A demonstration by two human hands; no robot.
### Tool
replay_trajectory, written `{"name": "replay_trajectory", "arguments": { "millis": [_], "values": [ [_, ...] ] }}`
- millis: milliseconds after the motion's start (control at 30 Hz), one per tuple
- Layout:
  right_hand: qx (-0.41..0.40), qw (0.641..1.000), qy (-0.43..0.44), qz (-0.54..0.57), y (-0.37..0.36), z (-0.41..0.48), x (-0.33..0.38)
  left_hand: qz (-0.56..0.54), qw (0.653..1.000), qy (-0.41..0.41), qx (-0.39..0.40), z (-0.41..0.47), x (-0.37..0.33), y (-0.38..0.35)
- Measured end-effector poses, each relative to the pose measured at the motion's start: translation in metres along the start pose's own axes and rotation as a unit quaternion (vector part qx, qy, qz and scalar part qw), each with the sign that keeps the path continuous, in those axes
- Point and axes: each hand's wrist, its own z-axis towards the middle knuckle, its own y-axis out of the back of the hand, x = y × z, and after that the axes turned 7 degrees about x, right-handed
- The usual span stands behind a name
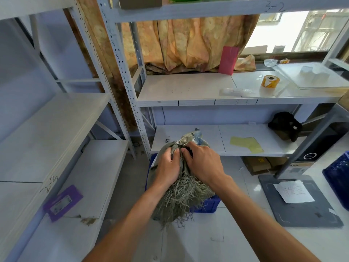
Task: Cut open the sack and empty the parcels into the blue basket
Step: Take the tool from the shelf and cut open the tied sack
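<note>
- Fingers (174,153) of the left hand (167,165) are curling into the bunched cloth of the sack (181,197), pinching a fold of it directly above the blue basket (207,204).
- Fingers (186,152) of the right hand (203,162) are curling the same way, gripping the cloth just beside the left ones, with the two sets nearly touching.
- The sack, grey-green and woven, is covering most of the blue basket. Its gathered part is lying under both palms, and its frayed edge is hanging below the wrists and spilling over the basket's near rim.
- A blue-printed patch of the sack is showing just beyond the fingertips, on the basket's far side.
- The basket is showing only its near right corner and a strip of its left wall; the sack is hiding its inside.
- A purple card (62,202) is lying on a low shelf well left of the basket, a grey mat (306,210) bearing a paper note (293,190) is lying to its right, and a yellow sheet (247,144) is lying on the shelf behind it.
</note>
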Motion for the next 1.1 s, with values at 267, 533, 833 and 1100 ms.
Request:
{"name": "replay_trajectory", "arguments": {
  "millis": [267, 533, 833, 1100],
  "values": [
    [0.016, 1.000, 0.002, -0.014, -0.004, 0.001, 0.002, -0.019, 1.000, 0.002, -0.016, -0.002, 0.008, -0.002],
    [0.023, 1.000, -0.020, -0.005, -0.005, 0.000, 0.009, 0.025, 0.999, -0.001, -0.042, -0.004, 0.010, -0.007],
    [0.011, 0.998, -0.032, -0.045, -0.009, 0.001, 0.017, 0.045, 0.998, 0.005, -0.038, -0.006, 0.013, -0.009],
    [0.009, 0.995, -0.041, -0.091, -0.011, 0.012, 0.026, 0.034, 0.997, -0.015, -0.065, 0.001, 0.011, -0.003]
  ]
}}
